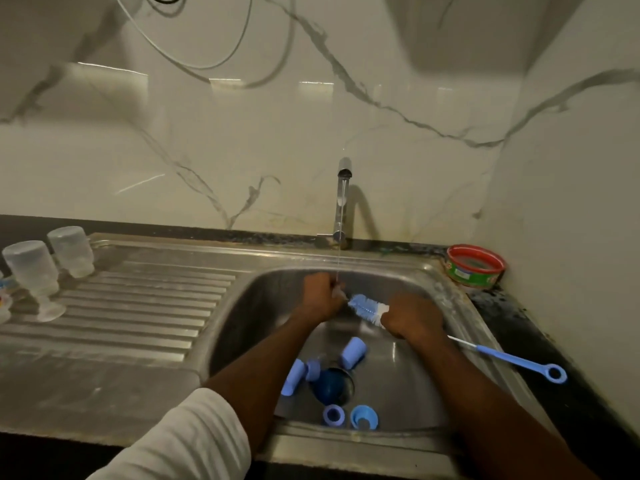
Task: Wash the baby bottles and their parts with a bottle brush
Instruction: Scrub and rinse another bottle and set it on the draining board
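My right hand (412,315) is curled round the bottle brush (369,308) just behind its bristles, and the blue and white bristle head sticks out toward my left. The thin wire shaft runs back under my wrist, and the blue handle (519,360) with its ring end lies out over the right rim of the sink (460,306). My left hand (322,296) is closed on a small clear part (338,292); it is too small and blurred for me to say which piece it is. The tip of the brush meets that part, right under the thin stream of water falling from the tap (343,202).

Below my forearms, on the sink floor around the drain, lie the blue parts: one cap (352,353) on its side, another cap (294,377) lying beside a small pale piece (313,370), a dark blue round piece (330,386) over the drain, and two rings (334,415) (363,416) near the front wall.

On the ribbed draining board (156,306) to the left, two clear bottles (33,268) (72,251) stand upside down, side by side. At the back right corner of the counter sits a red-rimmed green tub (476,266).
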### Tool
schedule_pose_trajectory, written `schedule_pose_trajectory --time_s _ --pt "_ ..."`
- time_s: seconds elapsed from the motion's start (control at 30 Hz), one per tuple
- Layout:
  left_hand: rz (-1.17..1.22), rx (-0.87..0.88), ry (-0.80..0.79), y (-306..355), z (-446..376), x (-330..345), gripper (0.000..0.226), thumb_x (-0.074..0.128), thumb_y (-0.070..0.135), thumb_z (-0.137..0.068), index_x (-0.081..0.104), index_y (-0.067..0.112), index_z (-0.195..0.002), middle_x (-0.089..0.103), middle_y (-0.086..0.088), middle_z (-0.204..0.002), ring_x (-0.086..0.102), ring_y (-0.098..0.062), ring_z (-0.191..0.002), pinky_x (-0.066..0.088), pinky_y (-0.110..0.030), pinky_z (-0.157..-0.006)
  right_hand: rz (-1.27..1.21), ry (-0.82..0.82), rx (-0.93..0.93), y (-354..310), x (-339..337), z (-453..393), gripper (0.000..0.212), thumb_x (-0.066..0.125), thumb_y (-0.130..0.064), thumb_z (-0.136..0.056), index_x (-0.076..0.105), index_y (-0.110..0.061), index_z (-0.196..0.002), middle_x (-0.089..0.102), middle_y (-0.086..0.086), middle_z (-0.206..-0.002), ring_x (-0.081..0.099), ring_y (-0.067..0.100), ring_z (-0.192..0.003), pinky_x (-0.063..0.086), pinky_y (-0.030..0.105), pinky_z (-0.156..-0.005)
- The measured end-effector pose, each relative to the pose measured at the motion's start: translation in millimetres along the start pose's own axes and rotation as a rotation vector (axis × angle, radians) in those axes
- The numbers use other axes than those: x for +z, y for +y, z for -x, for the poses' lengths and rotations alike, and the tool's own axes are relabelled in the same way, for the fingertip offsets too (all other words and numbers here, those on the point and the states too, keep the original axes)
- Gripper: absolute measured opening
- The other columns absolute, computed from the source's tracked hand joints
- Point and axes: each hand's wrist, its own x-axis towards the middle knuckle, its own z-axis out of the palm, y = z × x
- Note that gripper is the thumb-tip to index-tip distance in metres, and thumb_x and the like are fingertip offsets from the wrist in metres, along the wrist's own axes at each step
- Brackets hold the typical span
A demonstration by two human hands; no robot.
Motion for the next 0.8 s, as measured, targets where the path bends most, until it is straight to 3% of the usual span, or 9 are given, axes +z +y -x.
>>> schedule_pose_trajectory --time_s 0.17,0.27,0.37,0.47,0.6,0.67,0.8 --pt "0.114 0.155 0.172 10.8 -1.3 0.5 0.009 0.068 0.018 -0.096 0.071 0.013 -0.102 0.061 0.008 -0.093 0.051 0.008 -0.076 0.04 -0.002 -0.072 0.038 0.004 -0.002 5.4 0.4 -0.9 0.036 0.058 -0.036 -0.094 0.064 -0.022 -0.126 0.064 0.005 -0.129 0.063 0.026 -0.116 0.05 0.036 -0.091" --pt "0.134 0.168 0.189 6.9 1.0 -2.0 0.011 0.066 0.024 -0.097 0.065 0.014 -0.102 0.062 0.004 -0.094 0.054 0.001 -0.08 0.042 -0.011 -0.073 0.052 -0.008 -0.025 3.8 1.5 -2.9 0.037 0.057 -0.036 -0.094 0.063 -0.022 -0.128 0.063 0.006 -0.131 0.061 0.027 -0.117 0.049 0.036 -0.092" --pt "0.127 0.179 0.102 3.1 3.6 -6.5 0.014 0.064 0.023 -0.098 0.062 0.011 -0.105 0.066 -0.004 -0.099 0.064 -0.013 -0.089 0.054 -0.028 -0.08 0.057 -0.012 -0.029 1.6 3.7 -3.8 0.037 0.057 -0.035 -0.094 0.062 -0.024 -0.129 0.062 0.005 -0.131 0.061 0.026 -0.117 0.046 0.034 -0.085" --pt "0.018 0.212 0.036 2.0 5.4 -9.3 0.009 0.064 0.019 -0.098 0.061 0.013 -0.104 0.066 -0.003 -0.099 0.063 -0.013 -0.091 0.054 -0.029 -0.083 0.078 -0.025 -0.036 0.8 5.6 -4.8 0.037 0.056 -0.034 -0.095 0.062 -0.024 -0.13 0.061 0.005 -0.134 0.06 0.026 -0.119 0.045 0.035 -0.087" --pt "0.149 0.109 0.12 1.7 3.8 -8.7 0.013 0.066 0.01 -0.096 0.06 0.011 -0.107 0.067 -0.005 -0.101 0.065 -0.014 -0.093 0.055 -0.028 -0.084 0.082 -0.024 -0.03 0.3 7.1 -4.2 0.037 0.057 -0.035 -0.095 0.063 -0.023 -0.13 0.062 0.005 -0.133 0.06 0.026 -0.119 0.047 0.035 -0.089" --pt "0.106 0.013 0.053 -4.0 2.4 -3.8 0.02 0.066 0.009 -0.095 0.062 0.007 -0.114 0.068 -0.008 -0.106 0.066 -0.018 -0.099 0.054 -0.031 -0.089 0.086 -0.019 -0.033 -0.3 7.2 -3.0 0.038 0.058 -0.035 -0.094 0.063 -0.023 -0.129 0.062 0.005 -0.133 0.06 0.026 -0.119 0.048 0.036 -0.089" --pt "-0.257 -0.021 -0.352 -23.8 12.2 5.7 0.027 0.067 0.017 -0.095 0.064 0.016 -0.121 0.064 -0.005 -0.12 0.061 -0.018 -0.107 0.05 -0.03 -0.09 0.101 -0.019 -0.04 -1.9 5.9 -1.3 0.037 0.058 -0.034 -0.095 0.063 -0.022 -0.129 0.063 0.006 -0.133 0.061 0.026 -0.118 0.049 0.037 -0.091"
